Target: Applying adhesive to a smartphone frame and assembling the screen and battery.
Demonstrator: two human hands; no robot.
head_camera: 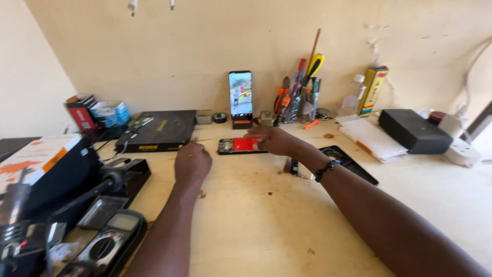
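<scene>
An opened phone (pixel 241 145) lies flat on the wooden bench (pixel 266 215), toward its back edge and just in front of the wall. Its back is off: a red rectangular part fills most of the dark frame, with small dark components at the left end.

The right hand (pixel 274 140) rests on the right end of the phone, fingers laid over its edge and pressing down; whether they grip it cannot be told. The left hand (pixel 192 163) is clenched loosely just left of the phone, apart from it; a thin metal tip seems to show above the knuckles, too small to identify.

Behind the phone a second phone (pixel 240 95) stands upright on a stand, screen lit. A flat black box (pixel 161 132) lies to the left, a cup of hand tools (pixel 300 100) to the right. A dark phone panel (pixel 348 163) lies flat under the right wrist.

The bench is pale plywood, matte and stained. Its near half is open; a multimeter (pixel 105 245) and dark equipment crowd the left edge.
</scene>
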